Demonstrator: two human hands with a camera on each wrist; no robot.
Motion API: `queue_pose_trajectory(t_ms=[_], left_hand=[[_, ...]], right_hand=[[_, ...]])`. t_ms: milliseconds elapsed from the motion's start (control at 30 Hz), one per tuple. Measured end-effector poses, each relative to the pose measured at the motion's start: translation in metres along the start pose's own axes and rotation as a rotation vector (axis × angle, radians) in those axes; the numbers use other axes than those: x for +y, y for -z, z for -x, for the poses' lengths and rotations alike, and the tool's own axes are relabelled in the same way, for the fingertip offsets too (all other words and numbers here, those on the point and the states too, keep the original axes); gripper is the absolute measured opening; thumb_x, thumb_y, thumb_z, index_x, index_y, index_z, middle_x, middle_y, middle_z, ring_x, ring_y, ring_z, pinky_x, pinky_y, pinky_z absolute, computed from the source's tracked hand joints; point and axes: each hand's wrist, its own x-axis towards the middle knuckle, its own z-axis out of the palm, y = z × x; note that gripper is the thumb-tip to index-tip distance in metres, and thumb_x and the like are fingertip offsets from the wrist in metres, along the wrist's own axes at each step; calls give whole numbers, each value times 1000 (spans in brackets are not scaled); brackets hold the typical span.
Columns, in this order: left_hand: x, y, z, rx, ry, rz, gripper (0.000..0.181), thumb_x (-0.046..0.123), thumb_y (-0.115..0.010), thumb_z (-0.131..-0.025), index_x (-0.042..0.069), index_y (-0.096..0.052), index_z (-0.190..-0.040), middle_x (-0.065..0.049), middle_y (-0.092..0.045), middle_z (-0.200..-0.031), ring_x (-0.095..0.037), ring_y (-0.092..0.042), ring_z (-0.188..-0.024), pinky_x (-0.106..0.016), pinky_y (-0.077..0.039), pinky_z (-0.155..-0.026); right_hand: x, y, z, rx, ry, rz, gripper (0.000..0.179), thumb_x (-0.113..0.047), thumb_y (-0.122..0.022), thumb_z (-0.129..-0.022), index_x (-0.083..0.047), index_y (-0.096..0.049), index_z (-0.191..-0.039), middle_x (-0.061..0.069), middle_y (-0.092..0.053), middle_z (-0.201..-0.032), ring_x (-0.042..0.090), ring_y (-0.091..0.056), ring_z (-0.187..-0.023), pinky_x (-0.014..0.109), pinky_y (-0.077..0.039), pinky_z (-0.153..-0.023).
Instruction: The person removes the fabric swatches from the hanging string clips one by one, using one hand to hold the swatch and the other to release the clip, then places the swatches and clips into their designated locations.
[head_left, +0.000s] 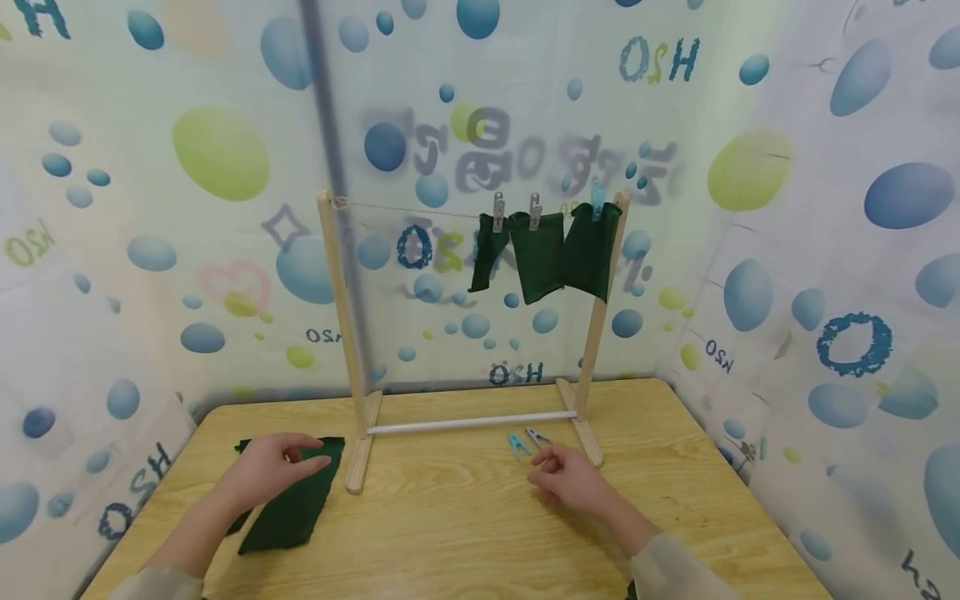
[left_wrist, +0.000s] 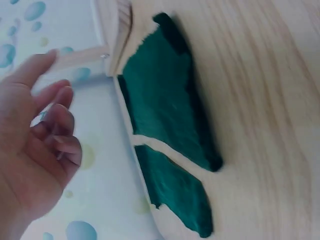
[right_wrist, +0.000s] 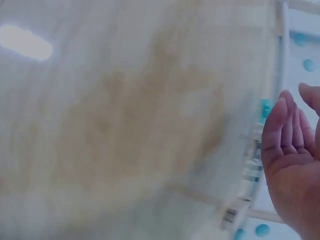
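Over the dark green cloth [head_left: 292, 517] on the left of the table, my left hand [head_left: 273, 471] hovers with loosely bent fingers and holds nothing. A second, smaller green piece [left_wrist: 177, 190] lies beside that cloth in the left wrist view. My right hand [head_left: 570, 479] is just in front of a blue clothespin [head_left: 518, 446] and a grey clothespin [head_left: 536, 436]; a gap shows between its thumb and fingers in the right wrist view, with nothing held. Three green cloths [head_left: 536, 258] hang from a string [head_left: 412, 208], pinned by two grey clothespins and a blue one.
The string is tied between two wooden posts [head_left: 341, 308] on flat feet, joined by a white bar [head_left: 472, 422] low down. Printed curtains [head_left: 450, 333] stand behind and at both sides of the wooden table [head_left: 450, 533]. A dark bit shows beside the right sleeve [head_left: 675, 567].
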Motion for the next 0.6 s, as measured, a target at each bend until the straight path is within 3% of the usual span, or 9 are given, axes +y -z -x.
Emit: queue_pose_trajectory(t_ms=[167, 300, 600], left_hand=[[22, 1, -3, 71, -42, 22, 47, 48, -74, -105, 9, -79, -132, 3, -73, -94, -14, -63, -83, -33, -53, -70], [45, 2, -7, 86, -83, 36, 43, 45, -74, -105, 11, -80, -130, 2, -74, -92, -12, -64, -81, -32, -54, -70], [89, 8, -24, 125, -240, 49, 30, 36, -75, -106, 14, -83, -126, 8, -70, -85, -8, -58, -71, -29, -49, -62]], right_hand=[[-22, 24, 1, 30, 64, 0, 26, -19, -74, -107, 1, -68, -123, 8, -70, -96, 18, -68, -74, 32, -58, -62], [-44, 49, 1, 47, 94, 14, 28, -22, -73, -108, 0, -67, -125, 8, -69, -99, 22, -68, -77, 32, -57, -62], [-110, 105, -2, 162, 184, 179, 29, -25, -76, -106, -4, -69, -124, 10, -70, -100, 24, -69, -78, 33, -59, -65]])
